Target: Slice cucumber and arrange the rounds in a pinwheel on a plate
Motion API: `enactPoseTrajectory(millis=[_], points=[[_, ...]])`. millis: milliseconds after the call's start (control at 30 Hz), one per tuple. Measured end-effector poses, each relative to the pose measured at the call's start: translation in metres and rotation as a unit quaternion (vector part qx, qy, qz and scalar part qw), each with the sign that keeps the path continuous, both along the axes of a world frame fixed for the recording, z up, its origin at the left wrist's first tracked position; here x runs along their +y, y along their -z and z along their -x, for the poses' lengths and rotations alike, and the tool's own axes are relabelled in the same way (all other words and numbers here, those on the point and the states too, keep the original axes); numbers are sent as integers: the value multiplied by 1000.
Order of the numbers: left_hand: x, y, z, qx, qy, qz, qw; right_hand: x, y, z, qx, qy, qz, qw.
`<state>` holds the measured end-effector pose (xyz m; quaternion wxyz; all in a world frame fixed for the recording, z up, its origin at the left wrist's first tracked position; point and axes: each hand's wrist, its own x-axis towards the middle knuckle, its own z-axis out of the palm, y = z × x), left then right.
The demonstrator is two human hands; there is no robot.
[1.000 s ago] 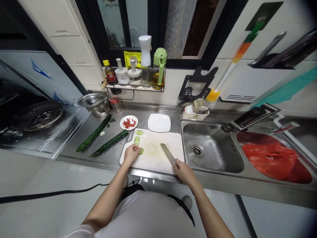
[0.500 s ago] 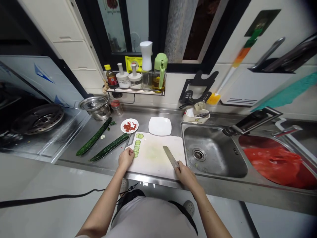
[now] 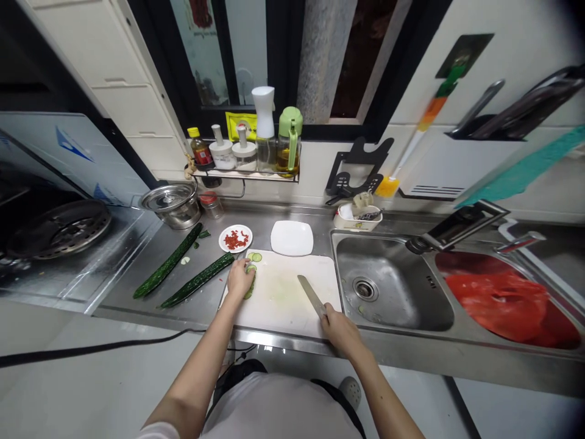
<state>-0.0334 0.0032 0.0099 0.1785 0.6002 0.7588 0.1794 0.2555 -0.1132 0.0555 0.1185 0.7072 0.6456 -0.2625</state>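
Observation:
My right hand is closed round the handle of a kitchen knife. The blade lies low over the right part of a white cutting board, its tip pointing away and left. At the board's left side, my left hand reaches over a row of cucumber slices. Its fingers and thumb are parted around the upper slices and touch them; the hand covers part of the row. Two more cucumber slices lie at the board's far left corner.
Two whole cucumbers lie left of the board. Behind it stand a small plate of chopped red pieces and a white square plate. A lidded steel pot is back left; the sink is right.
My left hand has moved away from me along the cucumber row, its fingers parting from a pinch. The right hand and knife stay nearly in place. The view has shifted slightly.

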Motion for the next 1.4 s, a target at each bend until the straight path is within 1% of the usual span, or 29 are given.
enactPoseTrajectory(millis=[133, 233, 333, 433, 600, 700, 833, 900, 1000, 1100, 1233, 1400], points=[[26, -1, -11, 37, 11, 22, 999, 1, -2, 2, 4, 1, 10, 1000], [37, -1, -14, 66, 23, 48, 996, 1, -1, 2, 5, 1, 13, 1000], [42, 0, -15, 80, 34, 58, 995, 1, 1, 0, 8, -1, 7, 1000], [43, 0, -14, 73, 43, 48, 995, 1, 2, 0, 11, -4, 5, 1000], [44, -5, -15, 33, 15, 32, 999, 1, 0, 1, 8, -1, 13, 1000], [39, -7, -21, -36, 5, 38, 999, 1, -1, 2, 9, 1, 14, 1000], [19, -2, -38, -147, 40, 57, 987, 0, -4, 3, 13, 2, 14, 1000], [6, 4, -48, -172, 58, 72, 981, 0, -6, 4, 11, 2, 15, 1000], [-10, 9, -61, -156, 76, 84, 981, -2, -11, 7, 2, 1, 10, 1000], [-18, 9, -68, -111, 84, 90, 986, -7, -16, 10, -9, -7, -14, 1000], [-19, 7, -70, -61, 94, 75, 991, -13, -21, 18, -8, -39, -37, 999], [-19, 7, -69, -30, 106, 63, 992, -15, -21, 31, 1, -67, -16, 998]])
